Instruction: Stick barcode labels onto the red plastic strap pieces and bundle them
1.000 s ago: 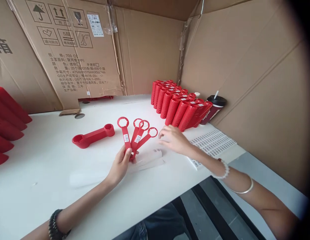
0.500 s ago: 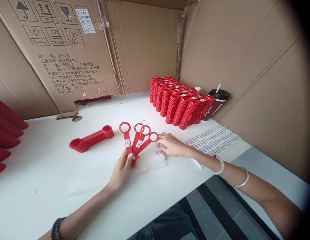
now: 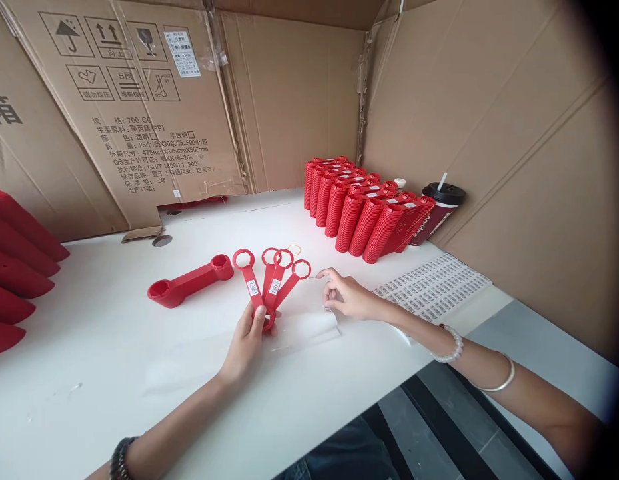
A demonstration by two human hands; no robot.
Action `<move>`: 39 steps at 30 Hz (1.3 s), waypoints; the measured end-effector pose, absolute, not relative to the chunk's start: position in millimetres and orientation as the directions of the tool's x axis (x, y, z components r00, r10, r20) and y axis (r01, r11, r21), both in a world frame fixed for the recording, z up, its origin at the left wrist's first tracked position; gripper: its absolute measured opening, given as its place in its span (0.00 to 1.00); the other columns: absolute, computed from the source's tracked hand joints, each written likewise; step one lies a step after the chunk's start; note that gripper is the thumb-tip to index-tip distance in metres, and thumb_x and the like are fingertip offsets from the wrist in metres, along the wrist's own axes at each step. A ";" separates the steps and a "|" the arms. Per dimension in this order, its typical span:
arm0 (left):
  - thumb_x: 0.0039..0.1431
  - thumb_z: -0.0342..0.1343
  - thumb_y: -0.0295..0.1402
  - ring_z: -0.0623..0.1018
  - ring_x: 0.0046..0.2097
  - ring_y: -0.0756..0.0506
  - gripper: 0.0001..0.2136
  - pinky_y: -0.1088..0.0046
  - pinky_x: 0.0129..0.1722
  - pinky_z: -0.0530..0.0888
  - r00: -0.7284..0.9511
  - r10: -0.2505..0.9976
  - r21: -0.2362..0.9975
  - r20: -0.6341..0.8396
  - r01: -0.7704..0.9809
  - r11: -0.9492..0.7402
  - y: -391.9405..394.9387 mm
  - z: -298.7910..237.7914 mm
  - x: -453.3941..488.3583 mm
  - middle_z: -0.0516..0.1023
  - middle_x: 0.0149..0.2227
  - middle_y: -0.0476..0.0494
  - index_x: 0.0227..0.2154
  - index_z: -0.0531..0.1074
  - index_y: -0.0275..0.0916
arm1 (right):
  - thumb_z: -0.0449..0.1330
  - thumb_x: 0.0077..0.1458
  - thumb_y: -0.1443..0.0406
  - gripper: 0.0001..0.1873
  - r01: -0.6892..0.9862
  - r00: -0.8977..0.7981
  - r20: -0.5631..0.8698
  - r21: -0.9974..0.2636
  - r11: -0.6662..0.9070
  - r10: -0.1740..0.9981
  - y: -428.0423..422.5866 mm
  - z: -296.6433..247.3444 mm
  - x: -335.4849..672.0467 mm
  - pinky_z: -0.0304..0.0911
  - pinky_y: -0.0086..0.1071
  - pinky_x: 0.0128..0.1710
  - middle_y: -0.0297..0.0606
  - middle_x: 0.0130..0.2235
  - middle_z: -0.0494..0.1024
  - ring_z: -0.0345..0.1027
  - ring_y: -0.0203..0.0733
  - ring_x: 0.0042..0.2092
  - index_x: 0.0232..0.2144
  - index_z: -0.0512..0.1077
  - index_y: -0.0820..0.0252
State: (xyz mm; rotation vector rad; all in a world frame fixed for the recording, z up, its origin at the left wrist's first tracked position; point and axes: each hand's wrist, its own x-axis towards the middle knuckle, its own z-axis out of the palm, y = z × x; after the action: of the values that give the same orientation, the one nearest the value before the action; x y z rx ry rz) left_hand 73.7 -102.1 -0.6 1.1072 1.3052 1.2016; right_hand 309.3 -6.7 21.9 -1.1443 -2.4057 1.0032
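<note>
While three red plastic spanners (image 3: pixel 250 280), two showing labels, are gripped in the left hand (image 3: pixel 246 347), a fourth spanner (image 3: pixel 189 280), no label visible, lies on the bench (image 3: pixel 89 347); the open right hand (image 3: pixel 349 298) is held by a clear plastic sheet (image 3: pixel 309 331).

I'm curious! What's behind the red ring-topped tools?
Behind the red ring-topped tools in the left hand lies a thin yellowish loop on the white table, then rows of ribbed red tubes. The tools hide the tabletop directly beneath them.

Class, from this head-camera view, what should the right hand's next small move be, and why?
Probably the right hand should lift the corner of the clear plastic film it is touching, since the left hand holds the red ring-ended wrenches beside it.
</note>
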 end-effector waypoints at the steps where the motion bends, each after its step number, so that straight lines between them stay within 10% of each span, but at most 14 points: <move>1: 0.62 0.44 0.51 0.67 0.30 0.50 0.19 0.71 0.33 0.67 -0.080 0.993 0.996 -0.086 -0.011 0.085 -101.8 -1.1 73.4 0.71 0.36 0.45 0.35 0.66 0.39 | 0.54 0.53 0.69 0.23 0.556 -0.641 -0.033 -0.708 0.434 0.767 -4.6 23.4 311.8 0.60 0.35 0.41 0.32 0.34 0.73 0.66 0.37 0.34 0.51 0.55 0.55; 6: 0.60 0.46 0.52 0.67 0.30 0.51 0.19 0.72 0.33 0.68 -0.086 0.990 0.989 -0.112 -0.111 0.102 -100.0 -3.3 71.8 0.71 0.36 0.45 0.35 0.66 0.40 | 0.48 0.57 0.67 0.15 0.476 -0.533 0.223 -0.718 0.507 0.816 14.1 55.4 316.4 0.61 0.38 0.42 0.34 0.34 0.69 0.63 0.38 0.34 0.47 0.52 0.56; 10: 0.60 0.47 0.52 0.66 0.30 0.51 0.19 0.72 0.33 0.68 -0.102 0.987 0.982 -0.121 -0.160 0.103 -101.3 -3.0 71.8 0.71 0.37 0.46 0.36 0.66 0.40 | 0.56 0.53 0.63 0.32 0.442 -0.392 0.505 -0.629 0.639 0.768 26.8 93.5 277.2 0.57 0.42 0.50 0.39 0.42 0.68 0.63 0.42 0.43 0.56 0.45 0.55; 15: 0.60 0.47 0.52 0.66 0.30 0.51 0.18 0.72 0.34 0.68 -0.126 0.987 0.981 -0.102 -0.178 0.079 -103.4 -0.9 73.2 0.70 0.37 0.46 0.35 0.65 0.40 | 0.64 0.44 0.64 0.49 0.658 -0.441 0.369 -0.488 0.574 0.818 33.8 107.8 209.8 0.55 0.50 0.50 0.46 0.48 0.69 0.61 0.52 0.49 0.62 0.41 0.55; 39: 0.64 0.39 0.50 0.64 0.29 0.50 0.17 0.72 0.31 0.66 -0.097 0.995 0.999 0.008 -0.047 -0.012 -107.4 -0.5 76.1 0.68 0.36 0.47 0.39 0.61 0.42 | 0.57 0.42 0.73 0.48 0.639 -0.590 0.446 -0.250 0.727 0.673 20.8 130.1 153.1 0.50 0.57 0.52 0.48 0.48 0.69 0.59 0.54 0.50 0.63 0.42 0.57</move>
State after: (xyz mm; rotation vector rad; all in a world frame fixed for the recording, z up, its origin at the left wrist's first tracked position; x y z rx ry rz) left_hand 76.1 -107.4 -0.5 1.1343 1.2399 1.3094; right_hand 153.1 20.8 130.1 -0.9952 -2.4099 0.0860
